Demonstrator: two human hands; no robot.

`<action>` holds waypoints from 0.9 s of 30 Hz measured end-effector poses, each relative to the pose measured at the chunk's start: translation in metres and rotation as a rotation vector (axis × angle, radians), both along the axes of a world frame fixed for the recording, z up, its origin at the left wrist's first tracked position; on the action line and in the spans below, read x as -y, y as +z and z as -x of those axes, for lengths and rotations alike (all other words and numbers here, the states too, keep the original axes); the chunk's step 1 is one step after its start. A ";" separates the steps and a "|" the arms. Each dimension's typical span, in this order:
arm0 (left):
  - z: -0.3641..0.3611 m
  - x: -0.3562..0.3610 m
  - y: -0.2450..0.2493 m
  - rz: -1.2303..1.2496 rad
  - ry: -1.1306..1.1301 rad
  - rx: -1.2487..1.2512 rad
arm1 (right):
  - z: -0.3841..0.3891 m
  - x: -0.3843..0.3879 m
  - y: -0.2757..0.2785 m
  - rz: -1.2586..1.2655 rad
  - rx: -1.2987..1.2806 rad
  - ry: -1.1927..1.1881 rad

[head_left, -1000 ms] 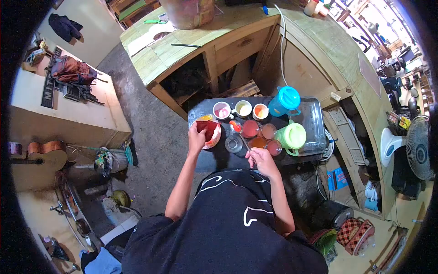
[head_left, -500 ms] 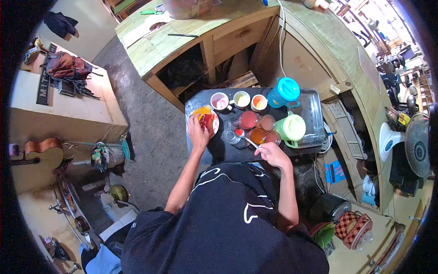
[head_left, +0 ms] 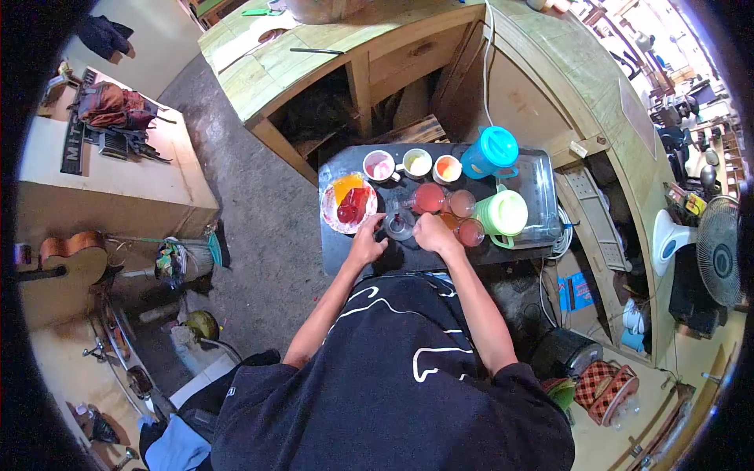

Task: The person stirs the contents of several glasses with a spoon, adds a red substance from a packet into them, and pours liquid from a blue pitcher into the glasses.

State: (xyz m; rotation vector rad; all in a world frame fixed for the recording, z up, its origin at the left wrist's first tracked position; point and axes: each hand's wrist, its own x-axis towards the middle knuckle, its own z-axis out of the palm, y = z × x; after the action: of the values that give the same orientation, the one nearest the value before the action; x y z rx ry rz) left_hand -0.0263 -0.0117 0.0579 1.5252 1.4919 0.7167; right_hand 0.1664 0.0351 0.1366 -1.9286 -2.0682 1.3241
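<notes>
A clear glass point(head_left: 399, 226) with a little dark red in it stands on the black table point(head_left: 338, 259), between my hands. My left hand point(head_left: 367, 242) is beside its left side, thumb and fingers apart. On its right side my right hand point(head_left: 433, 234) is closed; what it holds is hidden. The plate point(head_left: 327, 213) at the left bears red and orange-yellow pieces. Several glasses of reddish drink, one of them a red glass point(head_left: 428, 198), stand right of the clear glass. Behind are a pink-filled cup point(head_left: 378, 166), a pale-filled cup point(head_left: 416, 164) and an orange-filled cup point(head_left: 447, 169).
A blue pitcher point(head_left: 489, 153) and a light green pitcher point(head_left: 503, 215) stand at the right, beside a clear tray point(head_left: 542, 177). A wooden counter point(head_left: 377, 31) curves behind the table. At the far right is a fan point(head_left: 718, 250).
My left hand has left the plate and moved right to the clear glass. My right hand has moved left and forward to it; the spoon and the red piece at its tip no longer show.
</notes>
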 end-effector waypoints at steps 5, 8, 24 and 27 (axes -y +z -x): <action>-0.008 -0.004 0.001 0.020 -0.027 -0.018 | 0.020 0.001 -0.037 -0.199 -0.099 -0.202; -0.013 -0.003 -0.001 -0.052 -0.003 -0.050 | 0.027 0.007 -0.035 -0.060 -0.303 -0.339; -0.016 -0.004 -0.004 -0.060 0.040 -0.028 | 0.037 0.011 -0.040 -0.107 -0.446 -0.343; -0.017 -0.004 -0.008 -0.113 0.038 -0.030 | 0.042 0.011 -0.045 -0.329 -0.314 -0.191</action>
State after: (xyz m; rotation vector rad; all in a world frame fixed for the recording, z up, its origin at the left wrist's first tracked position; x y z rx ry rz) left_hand -0.0094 -0.0076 0.0499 1.6016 1.5284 0.8164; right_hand 0.1243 0.0236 0.0913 -1.6143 -1.7714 1.0832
